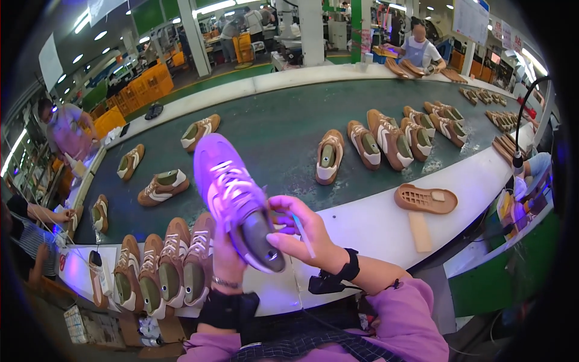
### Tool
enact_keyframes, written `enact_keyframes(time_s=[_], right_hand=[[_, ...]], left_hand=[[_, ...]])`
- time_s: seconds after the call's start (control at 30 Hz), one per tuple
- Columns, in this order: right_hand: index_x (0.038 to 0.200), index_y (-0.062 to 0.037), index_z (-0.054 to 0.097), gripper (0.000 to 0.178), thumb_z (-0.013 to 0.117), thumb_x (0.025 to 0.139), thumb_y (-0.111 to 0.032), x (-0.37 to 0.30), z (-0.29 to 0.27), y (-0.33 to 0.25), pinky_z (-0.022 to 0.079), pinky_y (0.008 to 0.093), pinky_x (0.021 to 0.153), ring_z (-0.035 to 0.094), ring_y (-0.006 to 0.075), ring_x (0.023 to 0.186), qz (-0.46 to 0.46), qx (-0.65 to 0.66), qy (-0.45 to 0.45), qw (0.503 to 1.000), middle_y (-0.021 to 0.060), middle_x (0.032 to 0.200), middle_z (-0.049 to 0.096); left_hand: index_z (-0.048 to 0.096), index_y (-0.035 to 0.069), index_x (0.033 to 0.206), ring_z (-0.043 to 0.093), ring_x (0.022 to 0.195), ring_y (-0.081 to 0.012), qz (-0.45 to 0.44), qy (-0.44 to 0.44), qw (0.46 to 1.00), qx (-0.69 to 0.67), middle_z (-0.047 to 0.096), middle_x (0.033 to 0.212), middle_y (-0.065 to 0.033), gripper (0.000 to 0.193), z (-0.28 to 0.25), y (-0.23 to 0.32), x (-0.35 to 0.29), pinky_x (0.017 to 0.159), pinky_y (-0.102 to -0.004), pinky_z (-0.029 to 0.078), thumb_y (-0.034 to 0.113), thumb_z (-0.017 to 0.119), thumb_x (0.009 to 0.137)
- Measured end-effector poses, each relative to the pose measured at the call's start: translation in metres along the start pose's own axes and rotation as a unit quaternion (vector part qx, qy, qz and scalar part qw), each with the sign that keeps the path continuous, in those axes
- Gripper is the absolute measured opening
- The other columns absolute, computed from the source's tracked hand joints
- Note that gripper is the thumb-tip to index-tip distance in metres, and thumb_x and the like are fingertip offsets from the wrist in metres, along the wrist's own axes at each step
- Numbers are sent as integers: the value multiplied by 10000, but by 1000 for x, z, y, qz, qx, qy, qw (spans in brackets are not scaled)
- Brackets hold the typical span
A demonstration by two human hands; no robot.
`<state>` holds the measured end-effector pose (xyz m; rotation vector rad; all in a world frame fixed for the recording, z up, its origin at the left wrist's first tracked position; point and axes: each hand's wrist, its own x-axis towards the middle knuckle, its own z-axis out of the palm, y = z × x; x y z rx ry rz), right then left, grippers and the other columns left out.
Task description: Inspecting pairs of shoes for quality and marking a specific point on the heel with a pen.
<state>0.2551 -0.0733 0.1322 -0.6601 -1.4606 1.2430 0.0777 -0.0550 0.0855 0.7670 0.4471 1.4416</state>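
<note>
A laced sneaker (pixel 232 181) with a dark green shoe last (pixel 262 232) inside is held up in front of me, toe pointing away, washed in purple light. My left hand (pixel 228 256) grips it from below on its left side; the shoe hides most of those fingers. At the heel end, my right hand (pixel 310 235) is closed with a thin whitish stick (pixel 303 236) between its fingers. The right thumb touches the last near the shoe's opening. Just left of my left wrist, several brown sneakers (pixel 172 262) with lasts stand in a row on the white ledge.
More brown sneakers (pixel 386 139) sit on the dark green conveyor surface (pixel 265 114). On the white ledge (pixel 362 223) at right lie a brown shoe sole (pixel 426 199) and a beige strip (pixel 420 231). People work at the far side and both ends. A black cable arches at right.
</note>
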Motion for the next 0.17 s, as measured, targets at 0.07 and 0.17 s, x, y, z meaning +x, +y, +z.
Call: enact_keyframes(time_s=[0.07, 0.17], right_hand=[[1223, 1, 433, 527, 672, 767, -115, 14, -19, 8, 440, 286, 872, 551, 149, 984, -58, -65, 29, 996, 87, 1086, 544], [1177, -18, 464, 452, 638, 796, -188, 50, -72, 40, 426, 354, 937, 536, 208, 1073, -104, -214, 183, 954, 122, 1110, 561]], left_hand=[[377, 11, 1307, 574, 1012, -313, 8, -53, 997, -54, 493, 1235, -193, 579, -7, 2, 12, 895, -440, 476, 435, 434, 916], [320, 26, 1356, 540, 1067, -383, -107, -73, 982, -138, 476, 1256, -213, 818, -20, -10, 26, 904, -514, 454, 631, 446, 821]])
